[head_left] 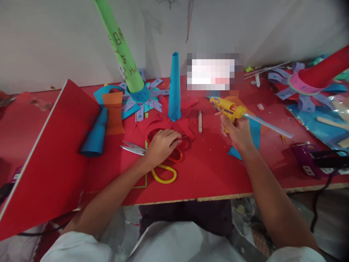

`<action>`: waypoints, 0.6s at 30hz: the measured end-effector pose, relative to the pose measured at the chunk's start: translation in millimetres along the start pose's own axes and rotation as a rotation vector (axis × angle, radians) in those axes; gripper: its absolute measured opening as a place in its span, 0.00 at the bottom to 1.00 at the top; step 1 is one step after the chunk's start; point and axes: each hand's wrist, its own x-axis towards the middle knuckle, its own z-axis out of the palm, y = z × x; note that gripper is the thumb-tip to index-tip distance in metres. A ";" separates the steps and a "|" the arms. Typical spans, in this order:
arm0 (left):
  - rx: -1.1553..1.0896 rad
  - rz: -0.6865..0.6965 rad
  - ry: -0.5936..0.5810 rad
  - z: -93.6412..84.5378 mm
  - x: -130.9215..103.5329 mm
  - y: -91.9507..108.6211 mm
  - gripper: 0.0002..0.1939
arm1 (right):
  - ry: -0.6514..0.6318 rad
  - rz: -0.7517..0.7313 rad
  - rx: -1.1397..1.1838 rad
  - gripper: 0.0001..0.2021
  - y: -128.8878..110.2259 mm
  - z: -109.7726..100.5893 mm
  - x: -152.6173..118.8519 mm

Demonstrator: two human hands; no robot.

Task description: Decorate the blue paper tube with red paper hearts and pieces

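Gripping a yellow glue gun (227, 108) above the red surface (212, 167), the right hand (237, 133) has its fingers wrapped tight round the handle, nozzle aimed left toward the blue cone (174, 87), a clear glue stick (268, 125) jutting out of the back to the right. The left hand (162, 145) lies palm down with loosely curled fingers on red paper strips (185, 127) at the cone's foot, pressing rather than clasping anything. The cone stands upright just beyond that hand. Under and beside the left wrist lie scissors (163, 173), blades pointing left, yellow and orange loops near the surface's front edge. A green tube (120, 47) leans up from a blue collar further left. A big red sheet (51, 156) tilts off the left side. A purple power strip (313, 160) sits at the right
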 end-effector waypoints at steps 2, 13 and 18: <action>-0.029 -0.020 0.021 -0.5 0.2 0.8 0.04 | -0.025 0.018 0.018 0.19 -0.4 -0.1 -0.5; -0.238 -0.009 0.271 -8.9 0.4 5.7 0.10 | -0.136 -0.005 0.025 0.21 0.3 -1.1 -4.2; -0.268 0.022 0.327 -10.0 -0.5 4.0 0.13 | -0.252 0.033 0.036 0.26 -0.3 -0.5 -7.9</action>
